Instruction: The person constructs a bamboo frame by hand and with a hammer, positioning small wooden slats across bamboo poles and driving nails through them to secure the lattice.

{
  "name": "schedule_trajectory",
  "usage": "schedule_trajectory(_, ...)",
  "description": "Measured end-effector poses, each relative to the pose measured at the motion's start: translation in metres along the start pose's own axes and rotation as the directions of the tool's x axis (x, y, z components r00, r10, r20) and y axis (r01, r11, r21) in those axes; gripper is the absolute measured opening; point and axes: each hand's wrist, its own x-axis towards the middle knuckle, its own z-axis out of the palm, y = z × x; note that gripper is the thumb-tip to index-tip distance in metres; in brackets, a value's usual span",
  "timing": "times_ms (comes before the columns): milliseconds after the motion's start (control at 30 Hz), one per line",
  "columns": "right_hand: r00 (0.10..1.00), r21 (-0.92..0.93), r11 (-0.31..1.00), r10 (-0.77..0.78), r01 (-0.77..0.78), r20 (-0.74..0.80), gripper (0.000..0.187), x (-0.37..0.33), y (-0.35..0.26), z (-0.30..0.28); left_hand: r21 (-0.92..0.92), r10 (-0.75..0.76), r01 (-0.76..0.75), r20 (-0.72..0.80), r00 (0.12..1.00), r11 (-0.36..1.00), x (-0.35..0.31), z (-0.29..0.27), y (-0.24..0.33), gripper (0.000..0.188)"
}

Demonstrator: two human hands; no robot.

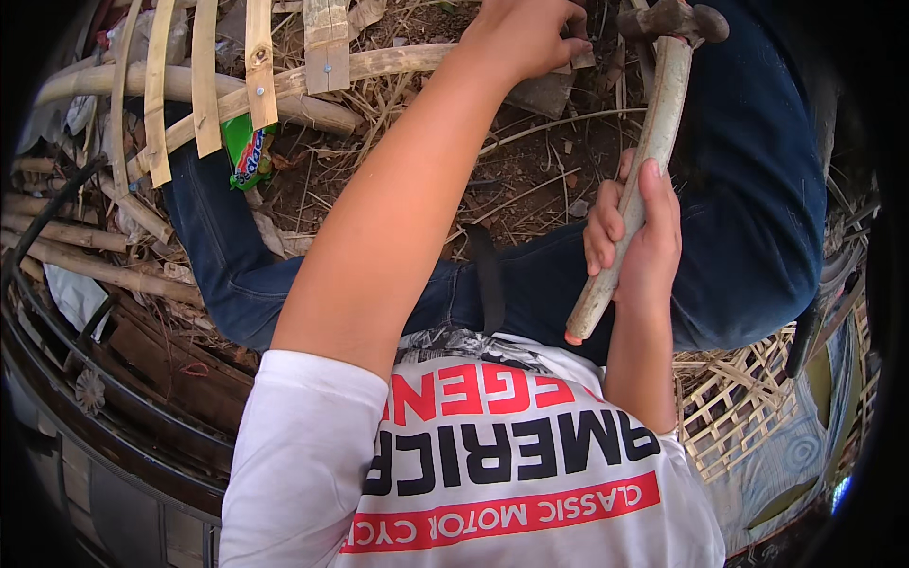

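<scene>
My right hand is wrapped round the pale wooden handle of a hammer. Its rusty metal head is up at the top right, above my bent leg, and the handle's butt end points down toward my lap. My left arm stretches forward, and my left hand is at the top edge with its fingers curled in; what they grip is mostly out of sight. Just below that hand lies a flat grey block. Left of it, a curved bamboo pole carries several bamboo slats, some with nail heads showing.
Dry straw and twigs cover the soil between my legs. A green wrapper lies by the slats. Bamboo poles and a dark metal frame are on the left. Woven bamboo lattice and patterned cloth are at lower right.
</scene>
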Motion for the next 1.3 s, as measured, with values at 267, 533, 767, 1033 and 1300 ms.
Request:
schedule_trajectory(267, 0.995, -0.047, 0.998, -0.034, 0.029, -0.091, 0.036, 0.003, 0.004, 0.008, 0.015, 0.04, -0.04, -0.056, 0.998, 0.999, 0.005, 0.011, -0.008, 0.015)
schedule_trajectory(533, 0.996, 0.154, 0.988, -0.033, 0.02, 0.08, 0.035, -0.005, -0.009, -0.004, -0.004, 0.048, -0.049, -0.073, 0.996, 0.999, 0.004, 0.01, -0.01, 0.012)
schedule_trajectory(767, 0.995, -0.121, 0.992, -0.032, 0.021, -0.094, 0.025, -0.007, -0.011, 0.013, -0.052, -0.027, 0.025, -0.031, 0.999, 0.998, 0.001, 0.002, -0.004, 0.015)
schedule_trajectory(1033, 0.981, -0.487, 0.873, -0.087, -0.009, -0.173, 0.026, -0.005, -0.031, 0.011, -0.026, 0.001, -0.003, -0.06, 0.998, 1.0, -0.001, 0.003, -0.003, 0.015)
schedule_trajectory(1300, 0.948, -0.728, 0.68, -0.281, 0.087, -0.149, 0.047, -0.005, -0.04, 0.016, 0.007, -0.001, 0.001, -0.036, 0.999, 1.0, 0.002, 0.006, -0.008, 0.013)
